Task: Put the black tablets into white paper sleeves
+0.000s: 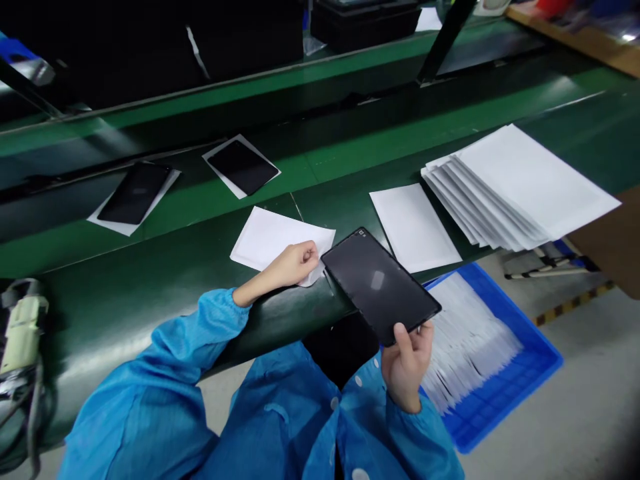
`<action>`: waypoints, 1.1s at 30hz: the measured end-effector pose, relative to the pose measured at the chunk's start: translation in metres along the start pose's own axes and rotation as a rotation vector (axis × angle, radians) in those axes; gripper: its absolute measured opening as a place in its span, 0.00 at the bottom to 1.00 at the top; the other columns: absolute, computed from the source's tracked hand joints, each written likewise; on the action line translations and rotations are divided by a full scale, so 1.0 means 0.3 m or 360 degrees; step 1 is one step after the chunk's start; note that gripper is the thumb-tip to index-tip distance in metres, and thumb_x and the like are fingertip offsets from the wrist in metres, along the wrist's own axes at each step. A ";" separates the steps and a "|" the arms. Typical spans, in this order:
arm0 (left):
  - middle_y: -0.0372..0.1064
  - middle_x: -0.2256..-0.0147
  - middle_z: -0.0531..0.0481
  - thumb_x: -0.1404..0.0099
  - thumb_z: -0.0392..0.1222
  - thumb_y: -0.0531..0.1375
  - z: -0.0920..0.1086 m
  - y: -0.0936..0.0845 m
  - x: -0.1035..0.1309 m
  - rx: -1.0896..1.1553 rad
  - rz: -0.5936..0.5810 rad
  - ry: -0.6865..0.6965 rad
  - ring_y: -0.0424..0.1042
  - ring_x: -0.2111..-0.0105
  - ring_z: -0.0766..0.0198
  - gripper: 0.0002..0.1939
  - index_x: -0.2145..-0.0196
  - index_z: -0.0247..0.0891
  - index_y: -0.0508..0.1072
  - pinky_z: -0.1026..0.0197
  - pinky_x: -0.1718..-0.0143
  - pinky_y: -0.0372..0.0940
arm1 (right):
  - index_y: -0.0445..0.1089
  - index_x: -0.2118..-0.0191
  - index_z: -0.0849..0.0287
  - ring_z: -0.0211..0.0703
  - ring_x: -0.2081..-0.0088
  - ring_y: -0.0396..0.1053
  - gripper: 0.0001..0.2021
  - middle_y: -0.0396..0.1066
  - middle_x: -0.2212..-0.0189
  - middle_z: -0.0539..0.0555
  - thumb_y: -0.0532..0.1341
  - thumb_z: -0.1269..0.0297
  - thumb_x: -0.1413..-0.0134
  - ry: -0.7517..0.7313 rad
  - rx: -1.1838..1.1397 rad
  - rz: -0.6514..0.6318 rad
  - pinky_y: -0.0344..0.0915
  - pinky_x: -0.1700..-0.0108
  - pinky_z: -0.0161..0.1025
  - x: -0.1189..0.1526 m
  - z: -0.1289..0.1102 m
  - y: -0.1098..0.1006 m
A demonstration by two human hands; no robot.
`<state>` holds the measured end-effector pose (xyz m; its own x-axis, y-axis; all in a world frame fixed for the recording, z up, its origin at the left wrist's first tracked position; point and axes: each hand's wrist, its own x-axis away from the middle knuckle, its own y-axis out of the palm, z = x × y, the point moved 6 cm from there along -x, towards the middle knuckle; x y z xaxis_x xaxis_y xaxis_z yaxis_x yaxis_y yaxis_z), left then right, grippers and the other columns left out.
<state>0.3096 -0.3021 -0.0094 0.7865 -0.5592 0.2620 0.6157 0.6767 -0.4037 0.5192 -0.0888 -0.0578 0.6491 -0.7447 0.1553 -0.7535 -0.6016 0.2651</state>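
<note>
My right hand (409, 363) grips a black tablet (385, 283) by its lower right end, thumb on top. The tablet is tilted, its back with the small camera facing up. My left hand (296, 262) is closed over the right end of a white envelope (275, 237) on the bench edge. That end looks creased under the fingers; exactly how they pinch it is partly hidden. The tablet's upper left corner lies close to this end of the envelope. Just right of the tablet lies another white envelope (415, 223), flat on the bench.
A fanned stack of white envelopes (530, 180) sits at the right. Two black tablets (135, 193) lie on white envelopes farther back on the green bench (340, 160). Below right, a blue crate (537, 363) holds many white sleeves. A pale cable connector (23, 333) is at far left.
</note>
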 end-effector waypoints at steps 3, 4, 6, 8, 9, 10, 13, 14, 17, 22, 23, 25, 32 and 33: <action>0.64 0.80 0.59 0.32 0.40 0.53 0.026 -0.008 0.003 -0.0117 0.0107 0.0152 0.64 0.81 0.67 0.06 0.68 0.42 0.62 0.64 0.73 0.57 | 0.68 0.40 0.49 0.49 0.42 0.77 0.28 0.80 0.45 0.54 0.73 0.57 0.45 0.0053 0.0075 -0.0094 0.70 0.37 0.49 0.037 0.022 0.007; 0.64 0.79 0.59 0.31 0.39 0.53 0.038 -0.008 0.006 -0.0185 0.0118 0.0208 0.64 0.80 0.67 0.06 0.68 0.42 0.63 0.64 0.73 0.57 | 0.68 0.39 0.49 0.50 0.42 0.77 0.29 0.79 0.45 0.55 0.73 0.57 0.45 0.0072 0.0101 -0.0135 0.70 0.38 0.49 0.048 0.030 0.010; 0.64 0.78 0.58 0.30 0.39 0.53 0.064 -0.001 0.017 -0.0350 0.0096 0.0299 0.64 0.78 0.66 0.06 0.67 0.42 0.63 0.64 0.71 0.56 | 0.67 0.38 0.50 0.51 0.42 0.76 0.30 0.78 0.43 0.57 0.73 0.55 0.45 0.0110 0.0144 -0.0210 0.71 0.39 0.49 0.064 0.048 0.019; 0.64 0.77 0.56 0.29 0.38 0.53 0.089 0.020 0.036 -0.0516 0.0024 0.0358 0.66 0.77 0.65 0.07 0.67 0.41 0.65 0.63 0.71 0.56 | 0.67 0.38 0.50 0.50 0.43 0.77 0.31 0.78 0.42 0.57 0.74 0.54 0.45 0.0145 0.0159 -0.0245 0.70 0.39 0.48 0.071 0.068 0.028; 0.65 0.77 0.56 0.28 0.38 0.53 0.103 0.035 0.051 -0.0586 -0.0027 0.0389 0.66 0.77 0.64 0.07 0.67 0.41 0.65 0.63 0.71 0.56 | 0.67 0.39 0.50 0.48 0.44 0.77 0.31 0.78 0.43 0.57 0.74 0.54 0.45 0.0164 0.0158 -0.0255 0.70 0.39 0.47 0.073 0.078 0.034; 0.65 0.77 0.55 0.27 0.38 0.53 0.118 0.055 0.069 -0.0639 -0.0094 0.0429 0.67 0.77 0.64 0.08 0.67 0.41 0.65 0.62 0.71 0.56 | 0.67 0.40 0.50 0.47 0.45 0.77 0.30 0.78 0.44 0.57 0.74 0.53 0.45 0.0183 0.0151 -0.0267 0.71 0.40 0.46 0.074 0.087 0.044; 0.67 0.76 0.54 0.25 0.40 0.53 0.166 0.129 0.139 -0.0671 -0.0368 0.0581 0.68 0.77 0.64 0.08 0.65 0.41 0.67 0.62 0.73 0.55 | 0.68 0.42 0.51 0.47 0.48 0.78 0.29 0.79 0.48 0.57 0.74 0.48 0.45 0.0241 0.0122 -0.0397 0.73 0.44 0.43 0.089 0.110 0.100; 0.69 0.75 0.53 0.24 0.40 0.53 0.179 0.153 0.163 -0.0669 -0.0455 0.0625 0.68 0.77 0.64 0.08 0.64 0.41 0.67 0.62 0.74 0.55 | 0.68 0.42 0.51 0.47 0.49 0.78 0.29 0.79 0.50 0.57 0.73 0.46 0.44 0.0266 0.0116 -0.0472 0.75 0.46 0.43 0.099 0.114 0.126; 0.71 0.74 0.53 0.24 0.40 0.54 0.200 0.189 0.210 -0.0681 -0.0567 0.0665 0.68 0.77 0.64 0.08 0.64 0.41 0.67 0.62 0.75 0.55 | 0.70 0.44 0.52 0.44 0.64 0.77 0.26 0.79 0.61 0.52 0.69 0.42 0.40 0.0352 0.0170 -0.0696 0.77 0.61 0.39 0.135 0.115 0.197; 0.71 0.74 0.53 0.23 0.39 0.53 0.216 0.192 0.230 -0.0498 -0.0600 0.0725 0.68 0.76 0.65 0.09 0.64 0.41 0.65 0.62 0.75 0.56 | 0.76 0.61 0.53 0.39 0.80 0.61 0.21 0.66 0.80 0.46 0.64 0.38 0.37 0.0256 0.0431 -0.0912 0.64 0.78 0.35 0.141 0.066 0.241; 0.71 0.74 0.53 0.24 0.39 0.53 0.221 0.197 0.236 -0.0460 -0.0618 0.0776 0.67 0.77 0.65 0.08 0.64 0.41 0.65 0.62 0.75 0.56 | 0.76 0.64 0.53 0.40 0.78 0.63 0.23 0.68 0.79 0.47 0.64 0.36 0.38 0.0207 0.0474 -0.0940 0.65 0.76 0.36 0.133 0.053 0.240; 0.69 0.75 0.53 0.24 0.38 0.53 0.229 0.210 0.244 -0.0407 -0.0633 0.0868 0.66 0.77 0.64 0.09 0.65 0.41 0.65 0.61 0.75 0.56 | 0.76 0.70 0.54 0.42 0.76 0.67 0.25 0.71 0.78 0.50 0.64 0.36 0.38 0.0148 0.0547 -0.1028 0.68 0.73 0.37 0.117 0.039 0.236; 0.76 0.58 0.43 0.23 0.41 0.55 0.135 0.087 0.082 -0.0329 -0.0444 0.0855 0.74 0.55 0.58 0.08 0.60 0.40 0.73 0.58 0.51 0.68 | 0.74 0.77 0.58 0.42 0.77 0.65 0.24 0.70 0.83 0.49 0.69 0.41 0.48 0.0232 0.0704 -0.0747 0.65 0.74 0.37 0.003 0.082 0.116; 0.75 0.55 0.42 0.25 0.40 0.56 0.093 0.007 0.031 -0.0427 -0.0216 0.0773 0.72 0.51 0.56 0.07 0.60 0.40 0.74 0.56 0.47 0.67 | 0.74 0.76 0.58 0.42 0.77 0.65 0.22 0.70 0.82 0.49 0.70 0.42 0.49 0.0243 0.0690 -0.0659 0.65 0.75 0.37 -0.019 0.083 0.089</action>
<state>0.3196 -0.2925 0.0167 0.5495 -0.8316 -0.0801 0.6260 0.4734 -0.6197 0.4927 -0.1078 -0.0754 0.8802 -0.3935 0.2652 -0.3885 -0.9185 -0.0735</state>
